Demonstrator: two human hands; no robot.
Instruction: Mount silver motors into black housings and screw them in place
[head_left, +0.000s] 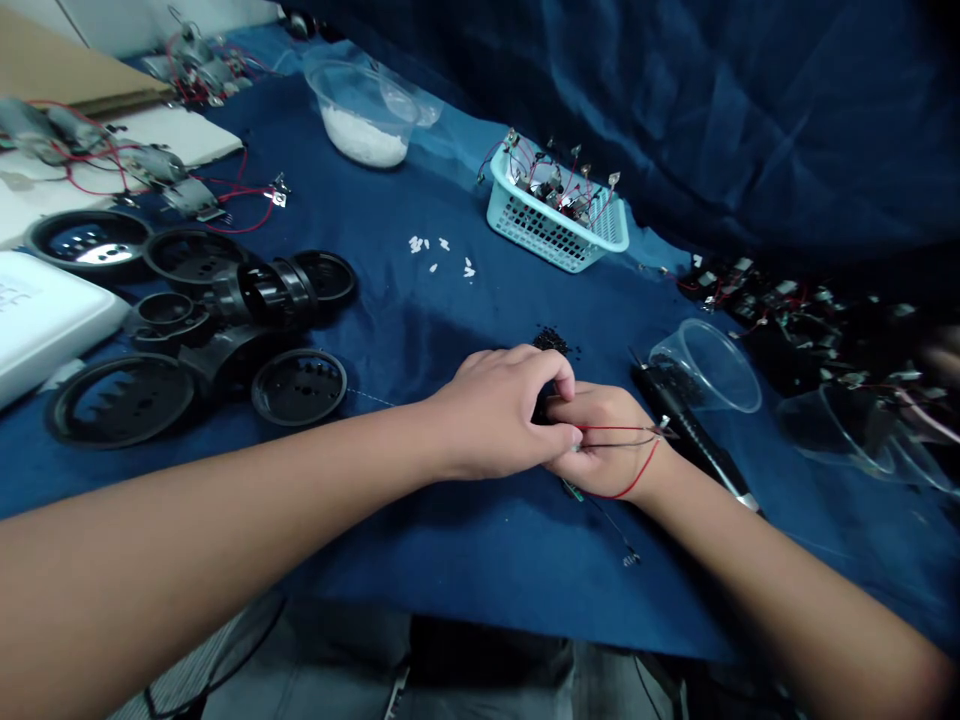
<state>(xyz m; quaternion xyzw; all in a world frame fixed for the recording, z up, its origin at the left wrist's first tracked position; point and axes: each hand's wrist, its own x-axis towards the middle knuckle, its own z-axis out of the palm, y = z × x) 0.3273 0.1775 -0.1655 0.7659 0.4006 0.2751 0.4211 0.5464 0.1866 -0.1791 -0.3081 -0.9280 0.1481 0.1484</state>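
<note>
My left hand (pixel 499 412) and my right hand (pixel 604 445) meet above a dark blue cloth (pixel 420 540). The left fingers pinch a small black part (pixel 544 405), which they mostly hide. Thin red and black wires (pixel 619 432) run across the right hand, whose fingers hold them near that part. A loose red wire (pixel 637 477) curves by the right wrist. A thin dark wire with a small metal end (pixel 619 528) trails below the hands. A small pile of black pellets (pixel 551 342) lies just beyond the fingers.
Right of my hands are a black pen-shaped tool (pixel 694 430) and a tipped clear plastic cup (pixel 705 365). A teal basket (pixel 555 225) holds wired assemblies. Further away are a bowl of white granules (pixel 360 115) and black plastic rings (pixel 120 400).
</note>
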